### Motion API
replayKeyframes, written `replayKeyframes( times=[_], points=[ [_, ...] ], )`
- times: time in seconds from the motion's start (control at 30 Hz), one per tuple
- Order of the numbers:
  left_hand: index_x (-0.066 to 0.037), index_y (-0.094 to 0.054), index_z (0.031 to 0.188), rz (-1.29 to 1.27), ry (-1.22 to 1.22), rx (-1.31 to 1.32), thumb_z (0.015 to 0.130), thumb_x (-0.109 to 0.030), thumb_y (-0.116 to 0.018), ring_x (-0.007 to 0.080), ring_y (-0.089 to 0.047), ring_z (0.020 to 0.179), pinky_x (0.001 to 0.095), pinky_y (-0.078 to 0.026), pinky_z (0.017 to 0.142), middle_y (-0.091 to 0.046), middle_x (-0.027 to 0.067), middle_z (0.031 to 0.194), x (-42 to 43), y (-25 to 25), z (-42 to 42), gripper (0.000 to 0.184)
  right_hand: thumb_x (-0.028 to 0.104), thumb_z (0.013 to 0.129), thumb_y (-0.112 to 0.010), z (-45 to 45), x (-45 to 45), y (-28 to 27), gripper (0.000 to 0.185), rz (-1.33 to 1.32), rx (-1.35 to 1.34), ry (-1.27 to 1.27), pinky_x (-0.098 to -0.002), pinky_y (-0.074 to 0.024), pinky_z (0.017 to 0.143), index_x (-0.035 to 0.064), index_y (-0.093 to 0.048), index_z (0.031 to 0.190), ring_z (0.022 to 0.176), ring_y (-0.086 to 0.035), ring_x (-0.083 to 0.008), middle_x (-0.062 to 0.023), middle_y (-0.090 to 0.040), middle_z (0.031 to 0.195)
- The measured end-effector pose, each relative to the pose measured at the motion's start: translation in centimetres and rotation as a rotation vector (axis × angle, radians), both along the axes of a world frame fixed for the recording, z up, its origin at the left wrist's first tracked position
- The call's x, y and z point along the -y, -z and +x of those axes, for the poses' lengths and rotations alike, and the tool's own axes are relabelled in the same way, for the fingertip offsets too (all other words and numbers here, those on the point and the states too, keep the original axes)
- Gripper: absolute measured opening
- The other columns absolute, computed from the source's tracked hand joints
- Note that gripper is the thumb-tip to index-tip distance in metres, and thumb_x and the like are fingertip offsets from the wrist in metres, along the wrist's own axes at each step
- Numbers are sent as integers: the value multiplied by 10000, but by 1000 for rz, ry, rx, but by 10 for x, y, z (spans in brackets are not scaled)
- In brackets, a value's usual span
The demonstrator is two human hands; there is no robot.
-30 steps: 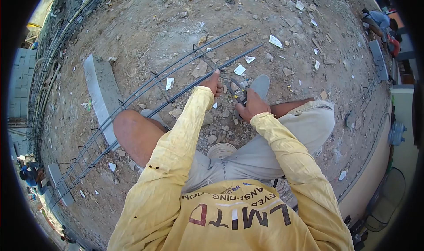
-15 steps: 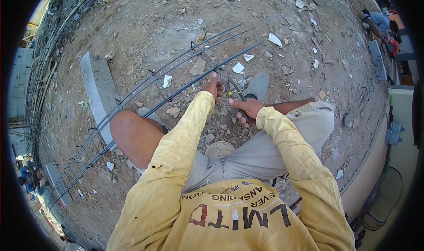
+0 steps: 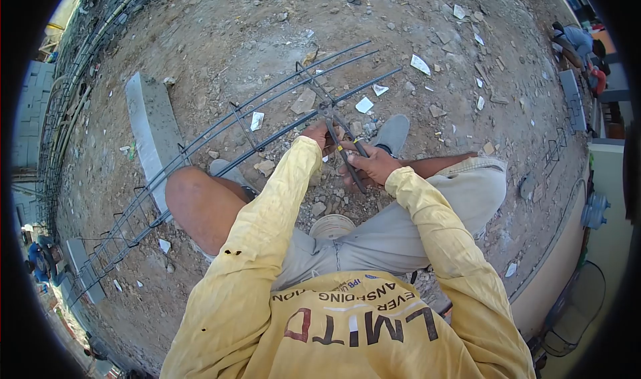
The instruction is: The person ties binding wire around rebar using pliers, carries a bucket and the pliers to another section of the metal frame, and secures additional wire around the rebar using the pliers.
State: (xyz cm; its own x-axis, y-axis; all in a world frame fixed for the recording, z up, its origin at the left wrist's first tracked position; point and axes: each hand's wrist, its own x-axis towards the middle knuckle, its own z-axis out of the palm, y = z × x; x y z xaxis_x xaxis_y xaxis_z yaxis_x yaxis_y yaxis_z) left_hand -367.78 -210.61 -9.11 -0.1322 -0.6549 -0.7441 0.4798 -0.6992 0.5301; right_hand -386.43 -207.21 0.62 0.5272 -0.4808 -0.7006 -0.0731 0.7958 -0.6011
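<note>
My right hand (image 3: 378, 163) is closed on a pair of long-handled pincers (image 3: 345, 129), dark with yellow bands on the handles. The pincers' jaws meet the crossing of a stirrup and a long bar on the rebar cage (image 3: 284, 129). Close beside the jaws, under the cage's near bars, my left hand (image 3: 322, 136) has its fingers curled; what they grip is hidden. The cage runs from the upper middle down to the lower left, passing my bent left knee.
A grey slab (image 3: 148, 115) lies under the cage at left. Stones and white broken tile pieces (image 3: 420, 64) litter the dirt ground. More rebar (image 3: 61, 122) lies along the left edge. People crouch at far right (image 3: 577, 42) and far left. A water bottle (image 3: 595, 205) stands at right.
The pincers have turned, so their handles now slant across in front of my left hand. My left hand has shifted slightly down, its fingers tucked behind the tool. My right hand has re-angled on the handles.
</note>
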Motion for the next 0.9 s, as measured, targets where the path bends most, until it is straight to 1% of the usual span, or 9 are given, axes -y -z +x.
replayKeyframes(
  times=[0.07,0.13,0.23,0.33,0.43,0.57,0.77,0.87,0.9],
  points=[
    [-95,-637,930,8,3,41,885,-280,-628,133,-634,660,304,-526,556,-658,8,750,3,-11,6,191,207,943,-552,1,-1,-1,565,-60,14,-59,-320,-534,660,184,-320,1459,756,-649,-185,-78,-629,969],
    [-94,-643,959,-20,-73,-24,882,-251,-629,139,-629,644,302,-531,546,-657,13,744,13,9,17,176,196,943,-549,3,-2,-3,620,-166,18,-146,-303,-521,681,220,-264,1493,753,-635,-171,-61,-620,981],
    [-98,-652,1005,-91,-155,-62,894,-225,-615,147,-638,647,319,-542,545,-665,17,757,15,9,24,172,188,946,-542,9,-6,-21,609,-1,92,-64,-261,-491,662,208,-273,1491,720,-602,-139,-68,-610,969],
    [-115,-640,1088,-79,-144,-59,928,-252,-590,170,-671,735,338,-554,589,-690,18,846,17,-9,27,216,209,918,-593,11,-7,-8,583,-207,153,38,-243,-463,610,121,-358,1445,672,-574,-103,-52,-617,900],
    [-122,-626,1105,-125,-151,-230,930,-269,-596,177,-676,807,343,-562,664,-693,13,896,13,-34,27,231,241,870,-688,12,5,-16,515,-525,-205,116,-223,-438,571,44,-497,1307,611,-518,-82,-8,-576,791],
    [-129,-622,1093,-152,-70,-314,927,-281,-601,181,-664,892,362,-551,753,-685,6,957,8,-58,21,226,267,800,-737,19,14,-12,330,-593,-397,317,-252,-431,561,-2,-647,970,607,-529,-85,-5,-613,730],
    [-140,-621,1069,-173,35,-308,916,-297,-616,157,-645,938,358,-532,802,-666,-6,975,-6,-73,3,218,218,801,-746,20,15,2,277,-646,-298,311,-235,-407,585,32,-627,968,641,-517,-76,9,-578,754],
    [-141,-588,1127,-218,68,-287,926,-318,-596,127,-625,926,340,-527,837,-664,-12,996,-11,-62,-1,267,166,807,-715,22,12,2,242,-585,-265,340,-262,-440,655,8,-644,975,744,-554,-97,-15,-624,824],
    [-145,-599,1117,-171,40,-234,930,-328,-591,111,-625,894,309,-519,758,-669,-9,989,-13,-68,-4,262,151,808,-711,23,11,2,228,-557,-256,359,-257,-436,651,6,-644,972,743,-554,-96,-13,-623,822]
  ],
)
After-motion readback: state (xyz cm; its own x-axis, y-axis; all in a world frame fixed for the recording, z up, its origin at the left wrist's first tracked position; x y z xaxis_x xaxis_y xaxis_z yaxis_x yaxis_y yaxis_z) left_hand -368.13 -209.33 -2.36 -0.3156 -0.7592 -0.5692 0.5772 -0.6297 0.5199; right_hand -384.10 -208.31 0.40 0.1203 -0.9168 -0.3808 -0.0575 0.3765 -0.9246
